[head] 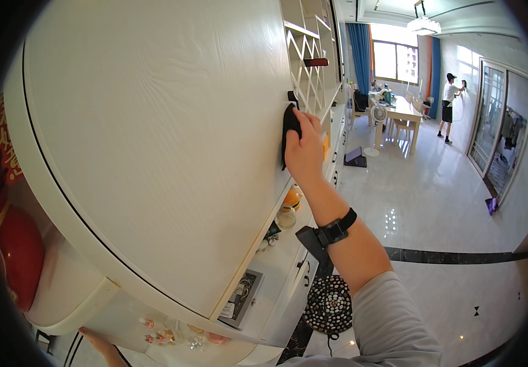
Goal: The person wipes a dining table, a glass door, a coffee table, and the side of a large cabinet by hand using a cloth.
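My right hand holds a dark cloth or pad flat against the right edge of a white wood-grain cabinet door, beside a small black handle. A black strap with a device is round the right wrist. Low at the left, my left hand touches the rounded corner of a white shelf; its fingers are partly hidden, so its grip is unclear.
An open shelf below the door holds a glass jar and a grey metal box. Small glassware stands lower. A patterned round stool or mat is beneath my arm. A person stands at the far wall, past a dining table and fan.
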Tool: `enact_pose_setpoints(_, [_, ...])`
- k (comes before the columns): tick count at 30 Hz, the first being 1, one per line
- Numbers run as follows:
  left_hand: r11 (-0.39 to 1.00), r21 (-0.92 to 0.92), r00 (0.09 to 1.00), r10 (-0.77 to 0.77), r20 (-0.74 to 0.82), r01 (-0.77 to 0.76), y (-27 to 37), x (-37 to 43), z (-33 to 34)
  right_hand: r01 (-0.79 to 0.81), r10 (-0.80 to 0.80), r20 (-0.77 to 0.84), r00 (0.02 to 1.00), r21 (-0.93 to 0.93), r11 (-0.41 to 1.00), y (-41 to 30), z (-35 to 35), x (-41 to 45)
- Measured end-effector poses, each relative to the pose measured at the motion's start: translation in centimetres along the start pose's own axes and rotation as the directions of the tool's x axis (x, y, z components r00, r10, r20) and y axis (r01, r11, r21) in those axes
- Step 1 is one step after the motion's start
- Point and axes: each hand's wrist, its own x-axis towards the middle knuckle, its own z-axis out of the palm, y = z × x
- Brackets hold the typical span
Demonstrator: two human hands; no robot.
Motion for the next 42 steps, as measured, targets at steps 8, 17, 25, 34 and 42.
enact_pose_setpoints(8, [0.997, -0.052, 0.998, 0.059, -0.007, -0.060, -2.8, 2.5, -4.0, 0.614, -0.637, 0.055, 0.769, 0.216, 0.759, -11.7, -0.4, -9.3])
enact_pose_setpoints(17, [0.996, 0.009, 0.995, 0.088, 0.049, -0.089, -4.8, 3.4, -5.3, 0.521, -0.520, -0.045, 0.853, 0.044, 0.852, -4.5, 1.7, 1.1])
enact_pose_setpoints(25, [0.993, 0.023, 0.992, 0.111, 0.068, -0.112, -5.2, 3.5, -3.7, 0.298, -0.286, -0.180, 0.941, 0.040, 0.954, -5.1, 4.5, 4.7])
enact_pose_setpoints(34, [0.992, 0.010, 0.987, 0.126, 0.096, -0.128, -5.2, 4.5, -4.7, 0.757, -0.863, -0.004, 0.505, 0.483, 0.440, -18.2, -0.5, -3.5])
enact_pose_setpoints(42, [0.990, -0.138, 0.999, -0.001, 0.054, 0.009, -1.7, 0.7, -2.6, 0.630, -0.597, -0.206, 0.776, 0.196, 0.752, -10.6, 4.5, 8.8])
